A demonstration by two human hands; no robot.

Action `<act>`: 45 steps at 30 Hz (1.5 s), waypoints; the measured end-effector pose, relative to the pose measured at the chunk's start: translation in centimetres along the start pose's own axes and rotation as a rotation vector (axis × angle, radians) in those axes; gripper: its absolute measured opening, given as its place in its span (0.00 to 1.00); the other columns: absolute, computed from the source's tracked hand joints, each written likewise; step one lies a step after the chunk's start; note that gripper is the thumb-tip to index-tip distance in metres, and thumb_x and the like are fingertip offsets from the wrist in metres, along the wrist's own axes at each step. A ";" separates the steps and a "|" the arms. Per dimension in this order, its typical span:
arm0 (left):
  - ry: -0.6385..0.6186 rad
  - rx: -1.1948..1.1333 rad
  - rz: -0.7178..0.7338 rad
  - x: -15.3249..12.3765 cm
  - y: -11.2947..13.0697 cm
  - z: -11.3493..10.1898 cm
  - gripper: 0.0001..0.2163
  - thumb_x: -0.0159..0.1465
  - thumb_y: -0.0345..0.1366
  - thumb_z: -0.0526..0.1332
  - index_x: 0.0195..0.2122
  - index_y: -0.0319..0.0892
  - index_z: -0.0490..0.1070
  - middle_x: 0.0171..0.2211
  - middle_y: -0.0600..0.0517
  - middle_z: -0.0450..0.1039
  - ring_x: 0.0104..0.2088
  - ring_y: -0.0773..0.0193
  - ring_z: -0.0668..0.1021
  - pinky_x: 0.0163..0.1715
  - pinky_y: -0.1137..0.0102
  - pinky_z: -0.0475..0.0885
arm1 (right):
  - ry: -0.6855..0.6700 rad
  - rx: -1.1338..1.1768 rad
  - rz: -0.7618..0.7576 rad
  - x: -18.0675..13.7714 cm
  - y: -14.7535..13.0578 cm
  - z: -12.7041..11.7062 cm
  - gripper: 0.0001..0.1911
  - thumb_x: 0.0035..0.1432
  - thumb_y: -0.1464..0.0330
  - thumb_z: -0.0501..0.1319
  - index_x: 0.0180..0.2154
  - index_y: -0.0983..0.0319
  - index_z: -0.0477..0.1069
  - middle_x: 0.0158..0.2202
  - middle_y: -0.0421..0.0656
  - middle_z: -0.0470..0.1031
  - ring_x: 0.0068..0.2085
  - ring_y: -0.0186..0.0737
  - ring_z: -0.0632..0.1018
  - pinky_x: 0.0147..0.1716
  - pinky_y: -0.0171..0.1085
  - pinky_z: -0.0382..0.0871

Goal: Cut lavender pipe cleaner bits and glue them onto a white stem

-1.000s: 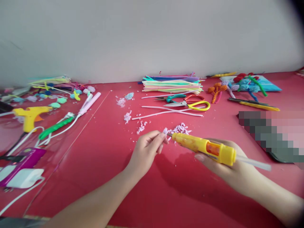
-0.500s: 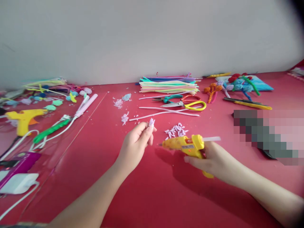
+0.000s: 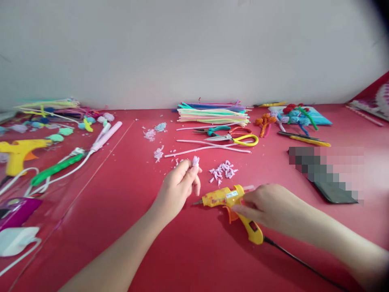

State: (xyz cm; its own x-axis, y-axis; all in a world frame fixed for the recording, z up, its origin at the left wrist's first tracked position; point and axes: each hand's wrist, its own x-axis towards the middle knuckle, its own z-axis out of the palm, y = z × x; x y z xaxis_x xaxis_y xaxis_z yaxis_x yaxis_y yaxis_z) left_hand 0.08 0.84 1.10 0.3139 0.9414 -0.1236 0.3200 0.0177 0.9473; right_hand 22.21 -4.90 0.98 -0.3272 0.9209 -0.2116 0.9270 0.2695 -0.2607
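Observation:
My left hand point(image 3: 179, 182) pinches a small lilac bundle of pipe cleaner pieces point(image 3: 196, 161) upright between thumb and fingertips. My right hand point(image 3: 270, 205) has its fingers and thumb on the rear of a yellow hot glue gun point(image 3: 223, 197), which lies tilted on its side low at the red table, its nozzle pointing left below my left hand. A clear glue stick pokes out of its back, and its orange trigger and handle show below my thumb. Just beyond the gun is a little pile of short lilac pipe cleaner pieces point(image 3: 223, 171).
Scissors point(image 3: 243, 140), pliers point(image 3: 212, 130) and lilac pipe cleaners point(image 3: 209, 148) lie behind my hands. A pipe cleaner bundle point(image 3: 212, 113) is near the wall. At left are another glue gun point(image 3: 18, 154) and a purple power strip point(image 3: 20, 213). A black cord point(image 3: 300, 259) trails right.
My right hand has lowered the glue gun towards me and turned it onto its side, its grip loosened from the handle. My left hand keeps the lilac bundle. The view has shifted slightly.

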 end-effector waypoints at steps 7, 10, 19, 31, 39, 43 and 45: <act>-0.101 -0.128 0.004 -0.4 -0.2 0.3 0.14 0.64 0.46 0.52 0.32 0.41 0.67 0.19 0.57 0.65 0.16 0.74 0.61 0.17 0.77 0.55 | 0.188 0.001 0.077 4.4 3.1 -1.7 0.07 0.55 0.69 0.54 0.32 0.60 0.70 0.28 0.41 0.73 0.26 0.34 0.70 0.23 0.31 0.54; -0.153 -0.146 -0.024 -0.5 -0.2 0.6 0.14 0.64 0.46 0.51 0.33 0.40 0.68 0.20 0.56 0.66 0.16 0.74 0.62 0.17 0.77 0.56 | 0.182 0.008 0.047 5.8 3.8 -0.8 0.06 0.53 0.70 0.55 0.31 0.62 0.70 0.32 0.43 0.74 0.29 0.35 0.71 0.25 0.31 0.56; -0.235 -0.293 -0.142 -1.4 0.4 1.1 0.15 0.64 0.47 0.50 0.32 0.41 0.65 0.17 0.55 0.66 0.16 0.72 0.61 0.17 0.77 0.53 | 0.249 0.388 0.054 3.8 2.9 -0.7 0.04 0.54 0.68 0.54 0.30 0.62 0.65 0.26 0.38 0.70 0.26 0.32 0.70 0.26 0.30 0.63; -0.402 -0.402 -0.289 -2.7 0.7 2.2 0.15 0.64 0.43 0.53 0.30 0.39 0.72 0.16 0.57 0.62 0.14 0.77 0.58 0.14 0.77 0.50 | 0.191 0.876 -0.104 0.6 -1.0 -2.2 0.07 0.57 0.65 0.59 0.31 0.61 0.71 0.28 0.37 0.74 0.30 0.31 0.73 0.31 0.30 0.66; -0.400 -0.344 -0.303 -2.6 0.6 2.5 0.15 0.64 0.44 0.53 0.30 0.39 0.72 0.16 0.57 0.62 0.15 0.76 0.58 0.15 0.77 0.51 | 0.250 0.675 -0.183 0.4 -1.3 -2.2 0.07 0.58 0.69 0.56 0.31 0.61 0.72 0.28 0.38 0.74 0.28 0.29 0.72 0.29 0.28 0.64; -0.397 -0.320 -0.304 -2.6 0.6 2.5 0.15 0.64 0.45 0.53 0.30 0.39 0.71 0.16 0.58 0.60 0.15 0.76 0.57 0.15 0.76 0.50 | 0.301 0.601 -0.227 0.5 -1.5 -2.0 0.05 0.57 0.72 0.57 0.32 0.62 0.71 0.28 0.39 0.73 0.28 0.29 0.71 0.28 0.29 0.65; -0.396 -0.310 -0.305 -2.6 0.6 2.5 0.15 0.64 0.45 0.53 0.30 0.39 0.71 0.16 0.58 0.60 0.15 0.76 0.56 0.16 0.76 0.49 | 0.331 0.581 -0.234 0.5 -1.5 -1.9 0.04 0.56 0.73 0.57 0.31 0.62 0.71 0.27 0.38 0.72 0.28 0.29 0.70 0.28 0.28 0.65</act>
State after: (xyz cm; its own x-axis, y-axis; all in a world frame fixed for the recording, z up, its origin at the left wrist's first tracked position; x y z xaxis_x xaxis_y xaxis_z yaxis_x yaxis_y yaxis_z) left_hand 1.74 -2.44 1.26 0.5780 0.6818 -0.4484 0.1905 0.4216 0.8866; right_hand 20.96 -4.31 3.04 -0.3476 0.9192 0.1849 0.5609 0.3619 -0.7446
